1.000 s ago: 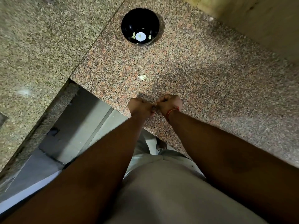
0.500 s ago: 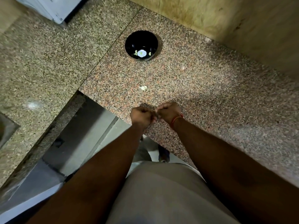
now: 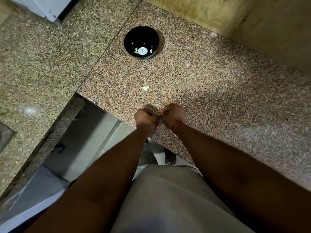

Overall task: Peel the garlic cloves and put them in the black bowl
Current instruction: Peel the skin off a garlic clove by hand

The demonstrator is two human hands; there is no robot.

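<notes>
Nearest to the camera, the two forearms reach forward over the edge of the table (image 3: 218, 84). The left hand (image 3: 146, 118) and the right hand (image 3: 173, 116) meet knuckle to knuckle just above this edge. Both are curled into tight fists, and the fingertips press together at one small spot between them. What they pinch is hidden by the fingers. I judge it is a garlic clove that is being peeled, but the clove itself cannot be seen. A red thread (image 3: 178, 124) is around the right wrist.

Compared with one second ago, the hands have almost not changed: same curled pose, same place at the table edge. Only the view has tilted, so the bowl looks lower in the frame now. This means, I think, that the peeling of this clove is still going on and nothing new has gone to the bowl.

A little farther on, one loose garlic clove (image 3: 145, 88) lies on the table, apart from both hands. It waits for its turn.

Farthest, the black bowl (image 3: 133, 37) stands well apart from the hands. Inside it are a few pale pieces, probably peeled cloves, around a bright white spot on its bottom.
</notes>
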